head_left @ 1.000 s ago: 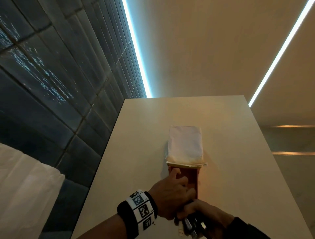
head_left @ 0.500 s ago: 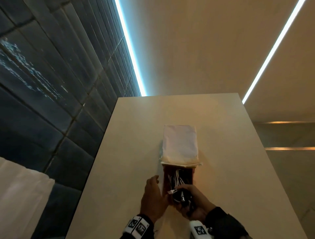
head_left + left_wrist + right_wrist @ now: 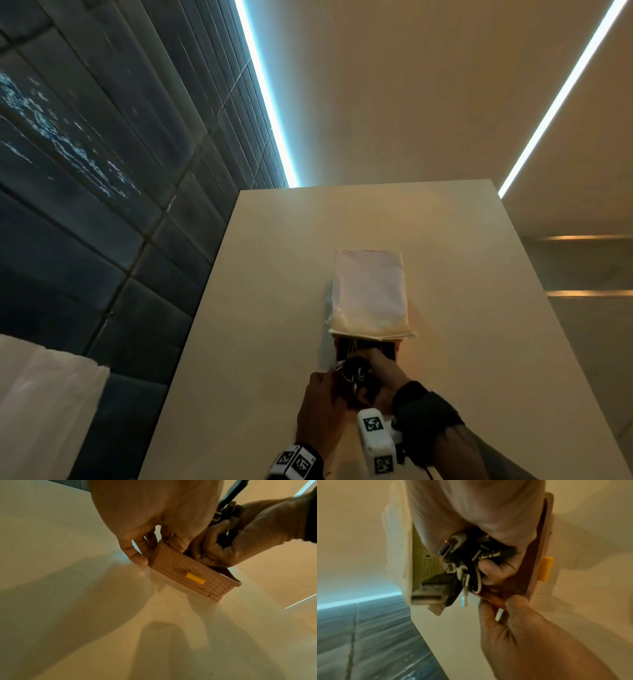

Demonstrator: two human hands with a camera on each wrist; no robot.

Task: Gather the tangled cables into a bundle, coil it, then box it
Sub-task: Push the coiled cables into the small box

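Note:
A pinkish box (image 3: 394, 349) stands on the pale table (image 3: 274, 308), its white lid (image 3: 370, 291) raised at the far side. The front wall (image 3: 192, 574) has a brick pattern and a yellow latch (image 3: 195, 579). My right hand (image 3: 383, 373) grips a bundle of black and white cables (image 3: 356, 375) at the box's opening. Plugs stick out of the fist (image 3: 464, 563). My left hand (image 3: 320, 407) pinches the box's near left corner (image 3: 161, 547). How deep the bundle sits in the box is hidden.
A dark tiled wall (image 3: 102, 205) runs along the table's left edge. Something white (image 3: 44, 404) stands low at the left, off the table. The table's right edge drops to a beige floor with light strips.
My right hand has carried the cable bundle from the table's near edge forward to the box's opening. My left hand came off the box's top and now holds its near left corner.

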